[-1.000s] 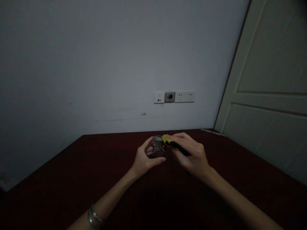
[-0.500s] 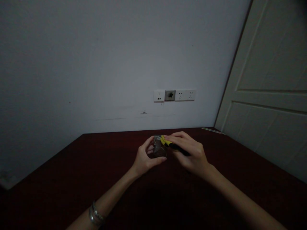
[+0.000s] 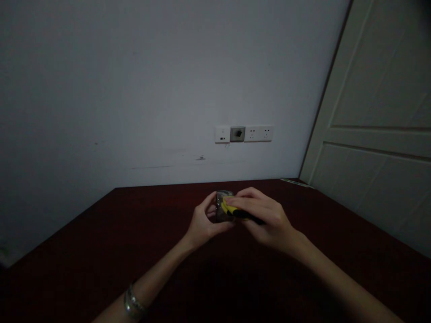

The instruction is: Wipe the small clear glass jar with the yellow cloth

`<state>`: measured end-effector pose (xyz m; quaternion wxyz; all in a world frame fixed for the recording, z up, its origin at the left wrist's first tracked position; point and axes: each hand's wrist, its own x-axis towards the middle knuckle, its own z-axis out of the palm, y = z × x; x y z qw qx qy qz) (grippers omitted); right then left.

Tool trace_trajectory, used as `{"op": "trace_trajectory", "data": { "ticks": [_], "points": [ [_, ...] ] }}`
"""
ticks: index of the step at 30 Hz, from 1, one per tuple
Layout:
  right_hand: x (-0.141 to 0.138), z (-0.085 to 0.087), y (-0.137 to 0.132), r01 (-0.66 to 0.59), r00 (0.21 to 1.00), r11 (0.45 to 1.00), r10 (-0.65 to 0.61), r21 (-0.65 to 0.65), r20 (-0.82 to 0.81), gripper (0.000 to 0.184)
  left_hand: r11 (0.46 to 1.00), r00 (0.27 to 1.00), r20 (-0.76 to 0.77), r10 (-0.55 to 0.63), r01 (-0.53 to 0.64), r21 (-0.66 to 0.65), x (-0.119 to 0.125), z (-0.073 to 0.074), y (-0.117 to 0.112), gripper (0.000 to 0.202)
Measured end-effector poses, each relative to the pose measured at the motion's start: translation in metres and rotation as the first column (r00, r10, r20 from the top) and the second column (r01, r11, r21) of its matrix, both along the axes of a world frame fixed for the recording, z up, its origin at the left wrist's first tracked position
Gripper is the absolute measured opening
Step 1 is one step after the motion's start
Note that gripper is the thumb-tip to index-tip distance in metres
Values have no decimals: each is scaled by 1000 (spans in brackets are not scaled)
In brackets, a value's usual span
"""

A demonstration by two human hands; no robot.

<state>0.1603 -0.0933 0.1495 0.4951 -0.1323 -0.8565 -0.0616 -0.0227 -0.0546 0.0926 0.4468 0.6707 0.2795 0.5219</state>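
Observation:
Between the thumb and fingers of my left hand (image 3: 201,228) is a small, shiny, see-through object (image 3: 219,207), perhaps a glass or a wrapped pack; the dim light hides its exact kind. My right hand (image 3: 269,220) is closed around a yellow-and-black handled tool (image 3: 240,214). The tool's yellow end lies against or just in front of the shiny object's near face; its working tip cannot be made out. Both hands are raised over the dark red table (image 3: 151,251).
Behind the table rises a pale wall (image 3: 151,89) with a row of sockets (image 3: 257,133) and a switch (image 3: 237,133). A panelled door (image 3: 373,112) stands at the right. A thin patterned strip (image 3: 298,183) lies at the far right table edge.
The yellow end of the tool has moved slightly left and down across the shiny object, and my right hand with it. My left hand stays nearly still.

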Motion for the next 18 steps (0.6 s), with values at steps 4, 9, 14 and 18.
{"op": "trace_trajectory", "data": {
  "ticks": [4, 9, 14, 18],
  "points": [
    [-3, 0, -2, -78, 996, 997, 79, -31, 38, 45, 999, 998, 54, 31, -31, 14, 1, 2, 4, 85],
    [-1, -4, 4, 10, 998, 995, -16, -96, -58, 38, 1000, 999, 36, 17, -18, 24, -2, 2, -1, 79],
    [2, -9, 11, 126, 978, 973, -155, -194, -139, 31, 997, 997, -25, 70, -69, 20, -5, -2, -8, 90],
    [4, -10, 13, 114, 981, 981, -136, -158, -139, 35, 997, 996, -46, 77, -75, 29, -3, -2, -10, 96]
  ]
}}
